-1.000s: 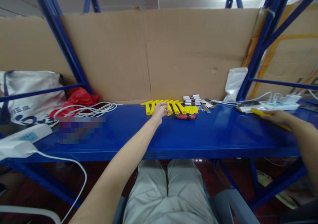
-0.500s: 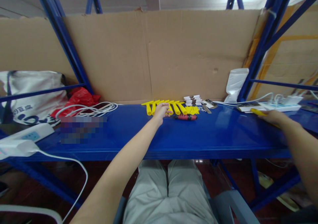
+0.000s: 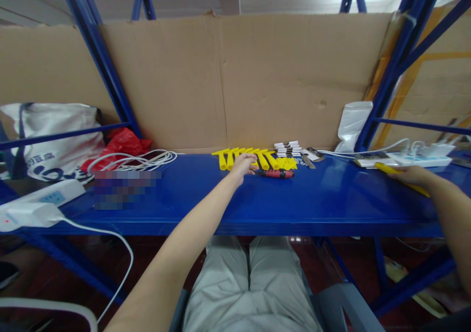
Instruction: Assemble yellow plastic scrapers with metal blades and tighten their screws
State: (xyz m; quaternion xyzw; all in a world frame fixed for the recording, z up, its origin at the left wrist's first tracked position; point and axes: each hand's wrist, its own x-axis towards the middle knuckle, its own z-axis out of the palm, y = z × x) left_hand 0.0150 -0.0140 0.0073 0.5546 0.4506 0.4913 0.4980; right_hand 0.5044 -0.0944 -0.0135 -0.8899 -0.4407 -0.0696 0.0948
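At the far left of the frame a white bag [image 3: 47, 135] and a red plastic bag [image 3: 121, 143] sit at the back of the blue shelf [image 3: 294, 202], with a coil of white cable [image 3: 140, 160] just beside them and a white power strip [image 3: 44, 197] at the lower left.

Near the centre, the left hand [image 3: 243, 164] reaches across the shelf to a row of yellow handles [image 3: 243, 156] lying against the cardboard backing [image 3: 275, 81]. Its fingers are curled down over the middle of the row, touching or closing on one handle; whether it has a firm pinch cannot be told from this view. Just right of the hand lies a red-handled screwdriver [image 3: 276, 173], untouched, then a small stack of white strips [image 3: 287, 148] behind a few more yellow pieces.

At the right edge, the right hand [image 3: 414, 175] is closed around a yellow tool [image 3: 390, 169], whose tip points left above the shelf near a second white power strip [image 3: 415, 160]. A white pouch [image 3: 351, 124] leans against the blue upright.

The step in hand looks like picking one handle out of the row. The next move seems to call for a clean grip on a single handle and a straight lift, so the neighbours and the screwdriver stay put.
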